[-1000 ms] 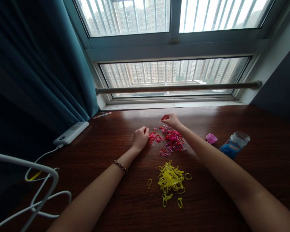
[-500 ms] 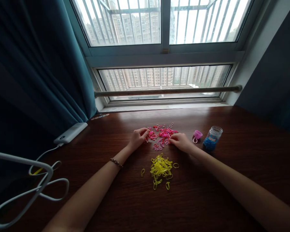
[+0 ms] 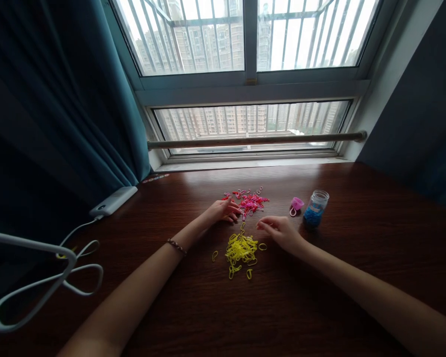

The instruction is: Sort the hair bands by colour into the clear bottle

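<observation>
A pile of pink and red rubber bands [image 3: 251, 200] lies on the dark wooden table [image 3: 360, 238] near the window. A pile of yellow rubber bands [image 3: 240, 250] lies closer to me. My left hand [image 3: 222, 211] rests flat, fingers apart, on the left edge of the pink pile. My right hand [image 3: 279, 230] hovers low just right of the yellow pile, fingers loosely curled and pointing left. Whether a band sits between its fingertips is too small to tell. A beaded bracelet [image 3: 176, 246] is on my left wrist.
A small glass jar with blue contents [image 3: 315, 209] stands right of the piles, its pink lid [image 3: 296, 204] beside it. A white power bank [image 3: 113, 201] and looping white cable [image 3: 48, 285] sit at the left. A teal curtain [image 3: 59, 99] and the window rail [image 3: 252, 140] bound the far side.
My right hand has drawn back from the far edge of the pink pile to beside the yellow pile. My left hand has opened flat. The camera has tilted up.
</observation>
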Tool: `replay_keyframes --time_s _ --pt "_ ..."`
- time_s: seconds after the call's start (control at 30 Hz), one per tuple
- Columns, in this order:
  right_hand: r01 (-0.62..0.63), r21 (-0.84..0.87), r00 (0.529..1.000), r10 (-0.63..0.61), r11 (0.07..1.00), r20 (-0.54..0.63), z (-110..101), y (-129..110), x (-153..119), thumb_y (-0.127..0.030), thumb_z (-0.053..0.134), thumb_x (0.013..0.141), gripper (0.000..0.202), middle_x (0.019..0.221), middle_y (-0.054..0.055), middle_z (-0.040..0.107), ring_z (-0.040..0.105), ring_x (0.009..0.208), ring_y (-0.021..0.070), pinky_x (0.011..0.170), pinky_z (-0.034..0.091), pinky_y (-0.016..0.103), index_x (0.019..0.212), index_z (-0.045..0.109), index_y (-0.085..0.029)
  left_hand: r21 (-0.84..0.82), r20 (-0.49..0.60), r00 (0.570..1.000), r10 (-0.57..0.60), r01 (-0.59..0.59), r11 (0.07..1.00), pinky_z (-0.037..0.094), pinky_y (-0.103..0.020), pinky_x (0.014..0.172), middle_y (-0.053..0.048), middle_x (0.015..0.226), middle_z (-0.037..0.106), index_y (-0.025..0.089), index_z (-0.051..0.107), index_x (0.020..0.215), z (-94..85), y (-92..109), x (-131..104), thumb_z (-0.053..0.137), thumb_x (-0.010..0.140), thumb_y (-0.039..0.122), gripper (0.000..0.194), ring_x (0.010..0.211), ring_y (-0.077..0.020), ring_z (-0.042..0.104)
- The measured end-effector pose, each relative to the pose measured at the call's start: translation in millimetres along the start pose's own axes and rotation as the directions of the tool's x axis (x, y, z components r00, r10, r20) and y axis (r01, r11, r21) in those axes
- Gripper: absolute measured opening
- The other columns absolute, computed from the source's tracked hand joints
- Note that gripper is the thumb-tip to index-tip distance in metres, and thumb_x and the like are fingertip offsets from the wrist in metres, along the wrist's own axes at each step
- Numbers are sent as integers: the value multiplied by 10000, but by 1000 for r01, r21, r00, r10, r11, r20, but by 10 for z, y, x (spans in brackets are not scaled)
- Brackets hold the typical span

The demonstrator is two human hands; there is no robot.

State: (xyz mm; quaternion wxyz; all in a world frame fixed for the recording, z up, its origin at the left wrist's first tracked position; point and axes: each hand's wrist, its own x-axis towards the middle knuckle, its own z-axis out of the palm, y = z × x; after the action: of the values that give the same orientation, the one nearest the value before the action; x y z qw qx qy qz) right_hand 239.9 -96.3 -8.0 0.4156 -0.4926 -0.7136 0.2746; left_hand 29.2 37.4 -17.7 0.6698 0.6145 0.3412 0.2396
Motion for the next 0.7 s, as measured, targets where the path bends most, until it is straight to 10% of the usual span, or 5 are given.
replay_keyframes --time_s 0.23,0.5,0.7 --pt "157 -131 984 -143 979 105 53 -46 -204 -266 446 846 207 791 45 639 569 738 149 695 431 259 819 631 -177 -85 6 999 -51 52 995 492 -328 666 -186 961 648 104 581 911 -27 78 40 306 776 651 627 706 -196 644" --pt "158 -143 986 -149 977 74 6 -61 -252 -269 419 859 213 761 43 618 557 710 151 664 432 261 799 606 -187 -87 182 982 -45 62 994 409 -387 884 -146 1169 558 146 547 1119 169 302 -422 130 775 689 767 1093 -248 516" --pt "171 -191 983 -154 967 102 69 -6 -181 -268 417 860 199 923 69 608 552 875 174 787 441 299 947 578 -190 -65 -139 979 147 -157 985 395 -394 911 -145 1098 604 125 626 991 126 80 -492 234 827 598 636 1059 -251 537"
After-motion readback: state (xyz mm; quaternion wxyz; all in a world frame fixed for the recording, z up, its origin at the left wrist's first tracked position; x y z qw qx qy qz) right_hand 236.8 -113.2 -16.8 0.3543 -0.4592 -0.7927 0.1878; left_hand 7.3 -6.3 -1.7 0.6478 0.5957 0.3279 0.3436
